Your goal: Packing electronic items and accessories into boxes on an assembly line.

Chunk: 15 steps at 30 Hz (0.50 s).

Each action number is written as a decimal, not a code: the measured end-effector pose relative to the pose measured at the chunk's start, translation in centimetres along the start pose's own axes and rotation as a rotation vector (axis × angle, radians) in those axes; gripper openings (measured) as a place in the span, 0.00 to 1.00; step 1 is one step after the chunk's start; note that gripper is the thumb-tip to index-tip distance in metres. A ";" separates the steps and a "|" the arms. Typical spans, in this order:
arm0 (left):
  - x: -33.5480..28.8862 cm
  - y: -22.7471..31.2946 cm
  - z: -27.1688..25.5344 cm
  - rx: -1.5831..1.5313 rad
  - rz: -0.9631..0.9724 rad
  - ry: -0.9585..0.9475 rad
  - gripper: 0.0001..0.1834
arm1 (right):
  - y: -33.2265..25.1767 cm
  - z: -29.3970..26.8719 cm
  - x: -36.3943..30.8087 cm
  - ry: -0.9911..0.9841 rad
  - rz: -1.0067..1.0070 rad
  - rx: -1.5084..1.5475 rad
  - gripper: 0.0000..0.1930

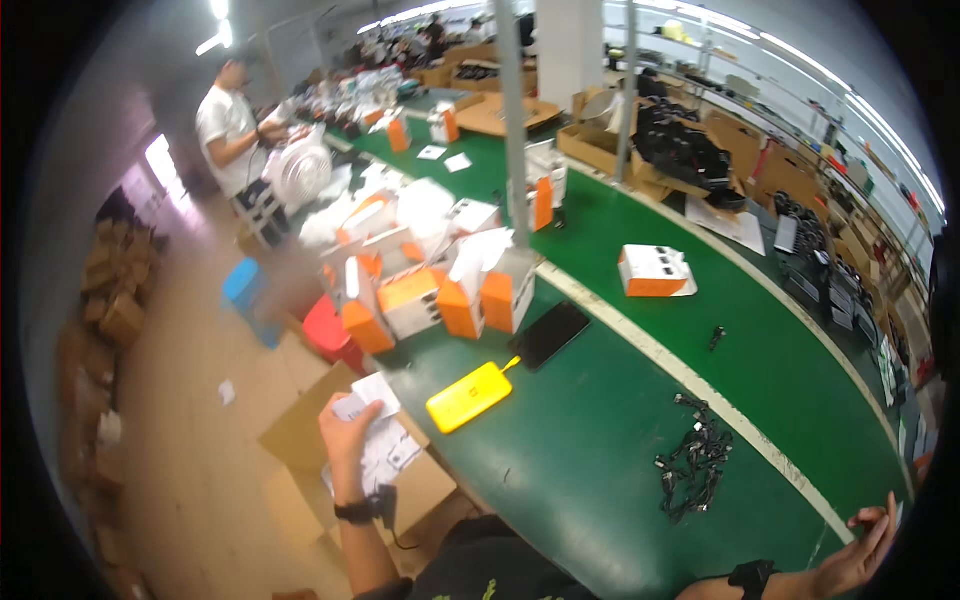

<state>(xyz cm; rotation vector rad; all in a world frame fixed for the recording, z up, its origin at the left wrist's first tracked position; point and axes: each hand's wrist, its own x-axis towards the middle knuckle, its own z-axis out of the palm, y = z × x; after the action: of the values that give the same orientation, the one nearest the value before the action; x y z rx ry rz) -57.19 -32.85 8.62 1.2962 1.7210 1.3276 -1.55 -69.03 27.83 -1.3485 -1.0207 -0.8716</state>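
Note:
My left hand [347, 434] pinches small white folded leaflets [356, 405] above an open cardboard carton [428, 487], where more white leaflets [388, 452] lie. At the lower right edge, my right hand [862, 552] reaches over the green bench with its fingers apart; part of it is lost at the dark rim. A pile of short black cables [694, 462] lies to the left of that hand. A yellow power bank [469, 397] with a loop strap and a black phone [553, 335] rest on the bench between my hands.
Several open orange-and-white boxes [461, 303] crowd the bench beyond the phone. One more box [654, 270] and a single cable [717, 337] lie on the green belt [610, 225]. Metal posts [512, 120] rise beside it. A co-worker [228, 130] stands far left, near a blue stool [252, 300].

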 end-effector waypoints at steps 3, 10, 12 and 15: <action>1.2 -17.1 -1.2 -0.098 -0.121 0.134 0.27 | 4.1 -4.6 -0.4 -0.229 0.164 -0.174 0.23; 3.7 -34.7 -12.7 0.492 -0.490 0.378 0.41 | 2.9 0.2 -2.3 -0.549 0.212 0.130 0.16; 3.6 -35.5 -7.9 0.518 -0.523 0.364 0.41 | 1.3 0.7 -2.2 -0.594 0.147 0.140 0.15; 3.3 -35.1 -3.7 0.563 -0.426 0.440 0.44 | 0.0 0.7 -2.0 -0.560 0.170 0.047 0.14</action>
<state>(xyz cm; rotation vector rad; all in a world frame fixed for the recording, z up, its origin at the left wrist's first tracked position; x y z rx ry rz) -73.21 -31.86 -22.97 0.8474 2.6376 0.9492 -2.30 -68.46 25.96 -1.6555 -1.3143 -0.3385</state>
